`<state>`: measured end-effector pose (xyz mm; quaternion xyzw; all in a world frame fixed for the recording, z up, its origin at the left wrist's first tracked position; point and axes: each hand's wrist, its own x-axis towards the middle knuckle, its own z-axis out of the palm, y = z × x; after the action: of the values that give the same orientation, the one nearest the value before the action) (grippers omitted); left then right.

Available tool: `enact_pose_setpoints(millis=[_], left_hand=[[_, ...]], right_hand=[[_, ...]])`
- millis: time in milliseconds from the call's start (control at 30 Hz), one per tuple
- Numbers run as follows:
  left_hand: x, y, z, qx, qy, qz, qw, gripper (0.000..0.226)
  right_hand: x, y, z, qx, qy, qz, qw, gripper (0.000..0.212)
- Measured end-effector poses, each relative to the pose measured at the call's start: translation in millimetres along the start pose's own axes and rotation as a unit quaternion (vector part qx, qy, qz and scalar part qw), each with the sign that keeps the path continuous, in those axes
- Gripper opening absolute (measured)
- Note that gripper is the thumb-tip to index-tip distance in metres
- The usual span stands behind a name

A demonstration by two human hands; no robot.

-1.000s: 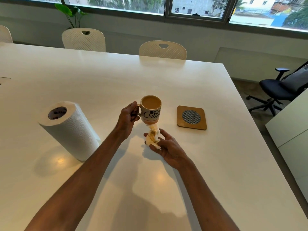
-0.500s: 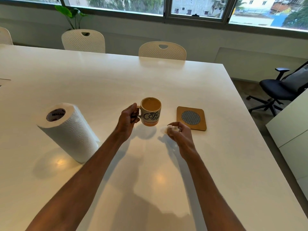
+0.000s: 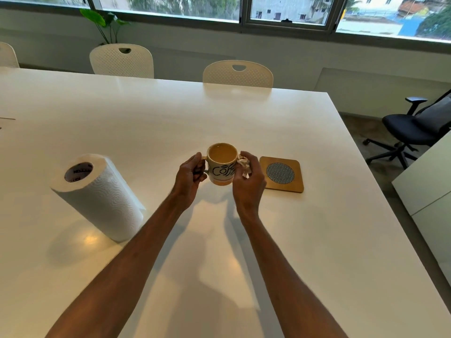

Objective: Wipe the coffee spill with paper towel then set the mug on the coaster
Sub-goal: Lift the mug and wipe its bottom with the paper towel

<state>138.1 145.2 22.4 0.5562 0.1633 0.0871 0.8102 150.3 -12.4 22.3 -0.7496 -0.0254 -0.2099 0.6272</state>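
Note:
A cream mug (image 3: 221, 164) with black "Coffee" lettering and coffee inside is held above the white table (image 3: 146, 123). My left hand (image 3: 190, 178) grips its handle. My right hand (image 3: 249, 181) holds a crumpled, coffee-stained paper towel (image 3: 244, 165) pressed against the mug's right side. A square wooden coaster (image 3: 283, 174) with a round mesh centre lies on the table just right of my right hand. No spill shows on the table; the spot under the mug lies in shadow.
A paper towel roll (image 3: 97, 195) lies on its side at the left. White chairs (image 3: 238, 74) stand along the far edge. A black office chair (image 3: 412, 129) and a white cabinet (image 3: 429, 191) are beyond the table's right edge.
My right hand rose from the table with the crumpled towel and now presses it to the mug's right side. The mug stayed held in my left hand.

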Motion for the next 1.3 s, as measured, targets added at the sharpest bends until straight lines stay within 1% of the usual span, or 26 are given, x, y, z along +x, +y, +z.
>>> enact_pose_setpoints(millis=[100,200,300,400,500,567,633,700,767,867,967,1300], left_hand=[[1.9,-0.1,1.0,-0.005,0.004,0.001,1.000,0.038],[3.1,-1.3,1.3,-0.015,0.000,-0.003,1.000,0.037],[4.0,-3.4,2.1,-0.025,0.000,-0.005,1.000,0.036],[4.8,-3.9,2.1,-0.023,0.001,-0.005,1.000,0.036],[5.7,-3.9,1.3,-0.023,-0.004,-0.007,1.000,0.036],[6.0,-5.0,1.6,-0.019,-0.010,-0.006,1.000,0.037],[5.8,-7.0,1.2,-0.016,-0.015,-0.006,1.000,0.038],[5.8,-9.7,-0.1,-0.013,-0.016,-0.008,1.000,0.039],[6.3,-13.1,-1.2,-0.011,-0.018,-0.010,1.000,0.039],[7.3,-18.5,-1.6,-0.007,-0.024,-0.011,1.000,0.039],[8.4,-22.0,-3.3,-0.007,-0.027,-0.011,1.000,0.038],[16.1,-28.3,-15.1,-0.004,-0.022,-0.014,1.000,0.039]], right_hand=[[-12.6,1.5,2.5,0.021,0.000,0.002,1.000,0.033],[-20.3,5.8,1.3,0.019,0.005,0.005,1.000,0.031],[-27.4,10.1,-0.2,-0.001,0.004,0.017,1.000,0.029],[-34.1,18.6,-4.7,-0.026,-0.020,0.026,0.999,0.027],[-38.6,29.0,-11.9,-0.057,-0.044,0.058,0.996,0.025],[-36.1,33.6,-18.1,-0.066,-0.037,0.084,0.994,0.026],[-26.4,35.0,-24.6,-0.053,-0.028,0.097,0.993,0.032],[-12.6,32.9,-29.4,-0.042,-0.048,0.082,0.995,0.042],[0.7,29.5,-31.4,-0.033,-0.097,0.064,0.993,0.051],[13.0,28.6,-31.4,-0.039,-0.161,0.046,0.985,0.051],[16.3,30.4,-29.1,-0.053,-0.172,0.039,0.983,0.050],[17.1,37.8,-16.9,-0.035,-0.186,0.046,0.981,0.048]])
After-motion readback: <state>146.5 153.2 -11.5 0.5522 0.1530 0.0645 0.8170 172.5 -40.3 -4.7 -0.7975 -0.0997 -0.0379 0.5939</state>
